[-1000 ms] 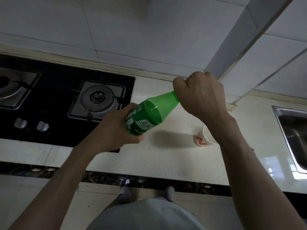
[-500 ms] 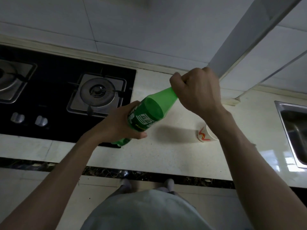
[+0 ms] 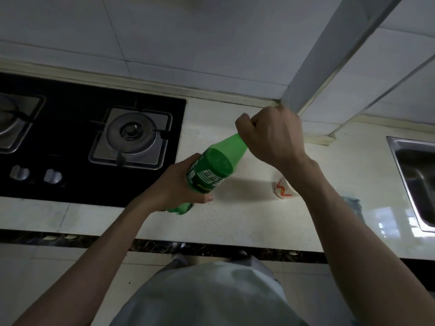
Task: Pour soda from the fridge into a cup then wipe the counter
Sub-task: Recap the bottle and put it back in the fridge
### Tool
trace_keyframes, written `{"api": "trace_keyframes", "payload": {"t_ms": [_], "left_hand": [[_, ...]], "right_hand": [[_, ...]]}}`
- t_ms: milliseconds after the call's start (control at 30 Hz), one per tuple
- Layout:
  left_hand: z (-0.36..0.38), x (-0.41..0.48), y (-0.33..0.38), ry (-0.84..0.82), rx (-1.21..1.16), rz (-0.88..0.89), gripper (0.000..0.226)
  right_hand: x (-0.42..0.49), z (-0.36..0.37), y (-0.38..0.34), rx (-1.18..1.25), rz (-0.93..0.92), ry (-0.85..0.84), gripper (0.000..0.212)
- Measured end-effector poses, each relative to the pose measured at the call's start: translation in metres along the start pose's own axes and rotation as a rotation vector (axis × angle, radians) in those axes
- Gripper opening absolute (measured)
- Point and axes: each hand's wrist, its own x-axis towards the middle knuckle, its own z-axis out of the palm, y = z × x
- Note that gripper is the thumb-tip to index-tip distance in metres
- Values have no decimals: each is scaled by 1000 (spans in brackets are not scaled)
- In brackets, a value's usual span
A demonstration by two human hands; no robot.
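- Pale stone counter (image 3: 235,222) runs under a tiled wall, with a black gas stove (image 3: 70,128) on the left and a steel sink (image 3: 414,175) at the right edge.
- The green soda bottle (image 3: 211,170) is held tilted in the air above the counter, its neck pointing toward the wall.
- The left hand (image 3: 174,184) has its fingers curled round the labelled body.
- The right hand (image 3: 270,137) is clenched in a fist over the neck end and hides the cap.
- A paper cup (image 3: 282,190) stands on the counter, partly hidden under the right forearm.
- The step looks like unscrewing the cap.
- To do it well, hold the body firmly without squeezing and bring the bottle nearer upright, since it seems fairly full.
- Turn the cap slowly so the gas can escape before it comes free.
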Motion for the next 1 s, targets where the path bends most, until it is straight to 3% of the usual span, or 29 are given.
{"api": "trace_keyframes", "payload": {"t_ms": [100, 333, 433, 533, 667, 800, 900, 1000], "left_hand": [[21, 1, 5, 189, 36, 3, 54], [85, 2, 14, 554, 75, -33, 58], [112, 5, 26, 699, 45, -110, 60], [131, 5, 42, 781, -74, -202, 63], [142, -8, 61, 927, -224, -210, 68], [143, -36, 74, 1044, -369, -222, 62], [127, -67, 78, 1131, -487, -197, 56], [104, -104, 77, 1191, -489, -158, 58]], "right_hand": [[0, 2, 10, -2, 73, 1, 41], [3, 2, 37, 48, 64, -94, 45], [2, -7, 44, 79, -3, -113, 58], [1, -22, 52, 295, -40, -232, 70], [-14, -26, 61, 765, -110, -346, 49], [-38, -14, 44, 1039, -111, -495, 32], [-54, -15, 5, 1159, -136, -569, 16], [-67, -20, -41, 1136, -276, -585, 11]]}}
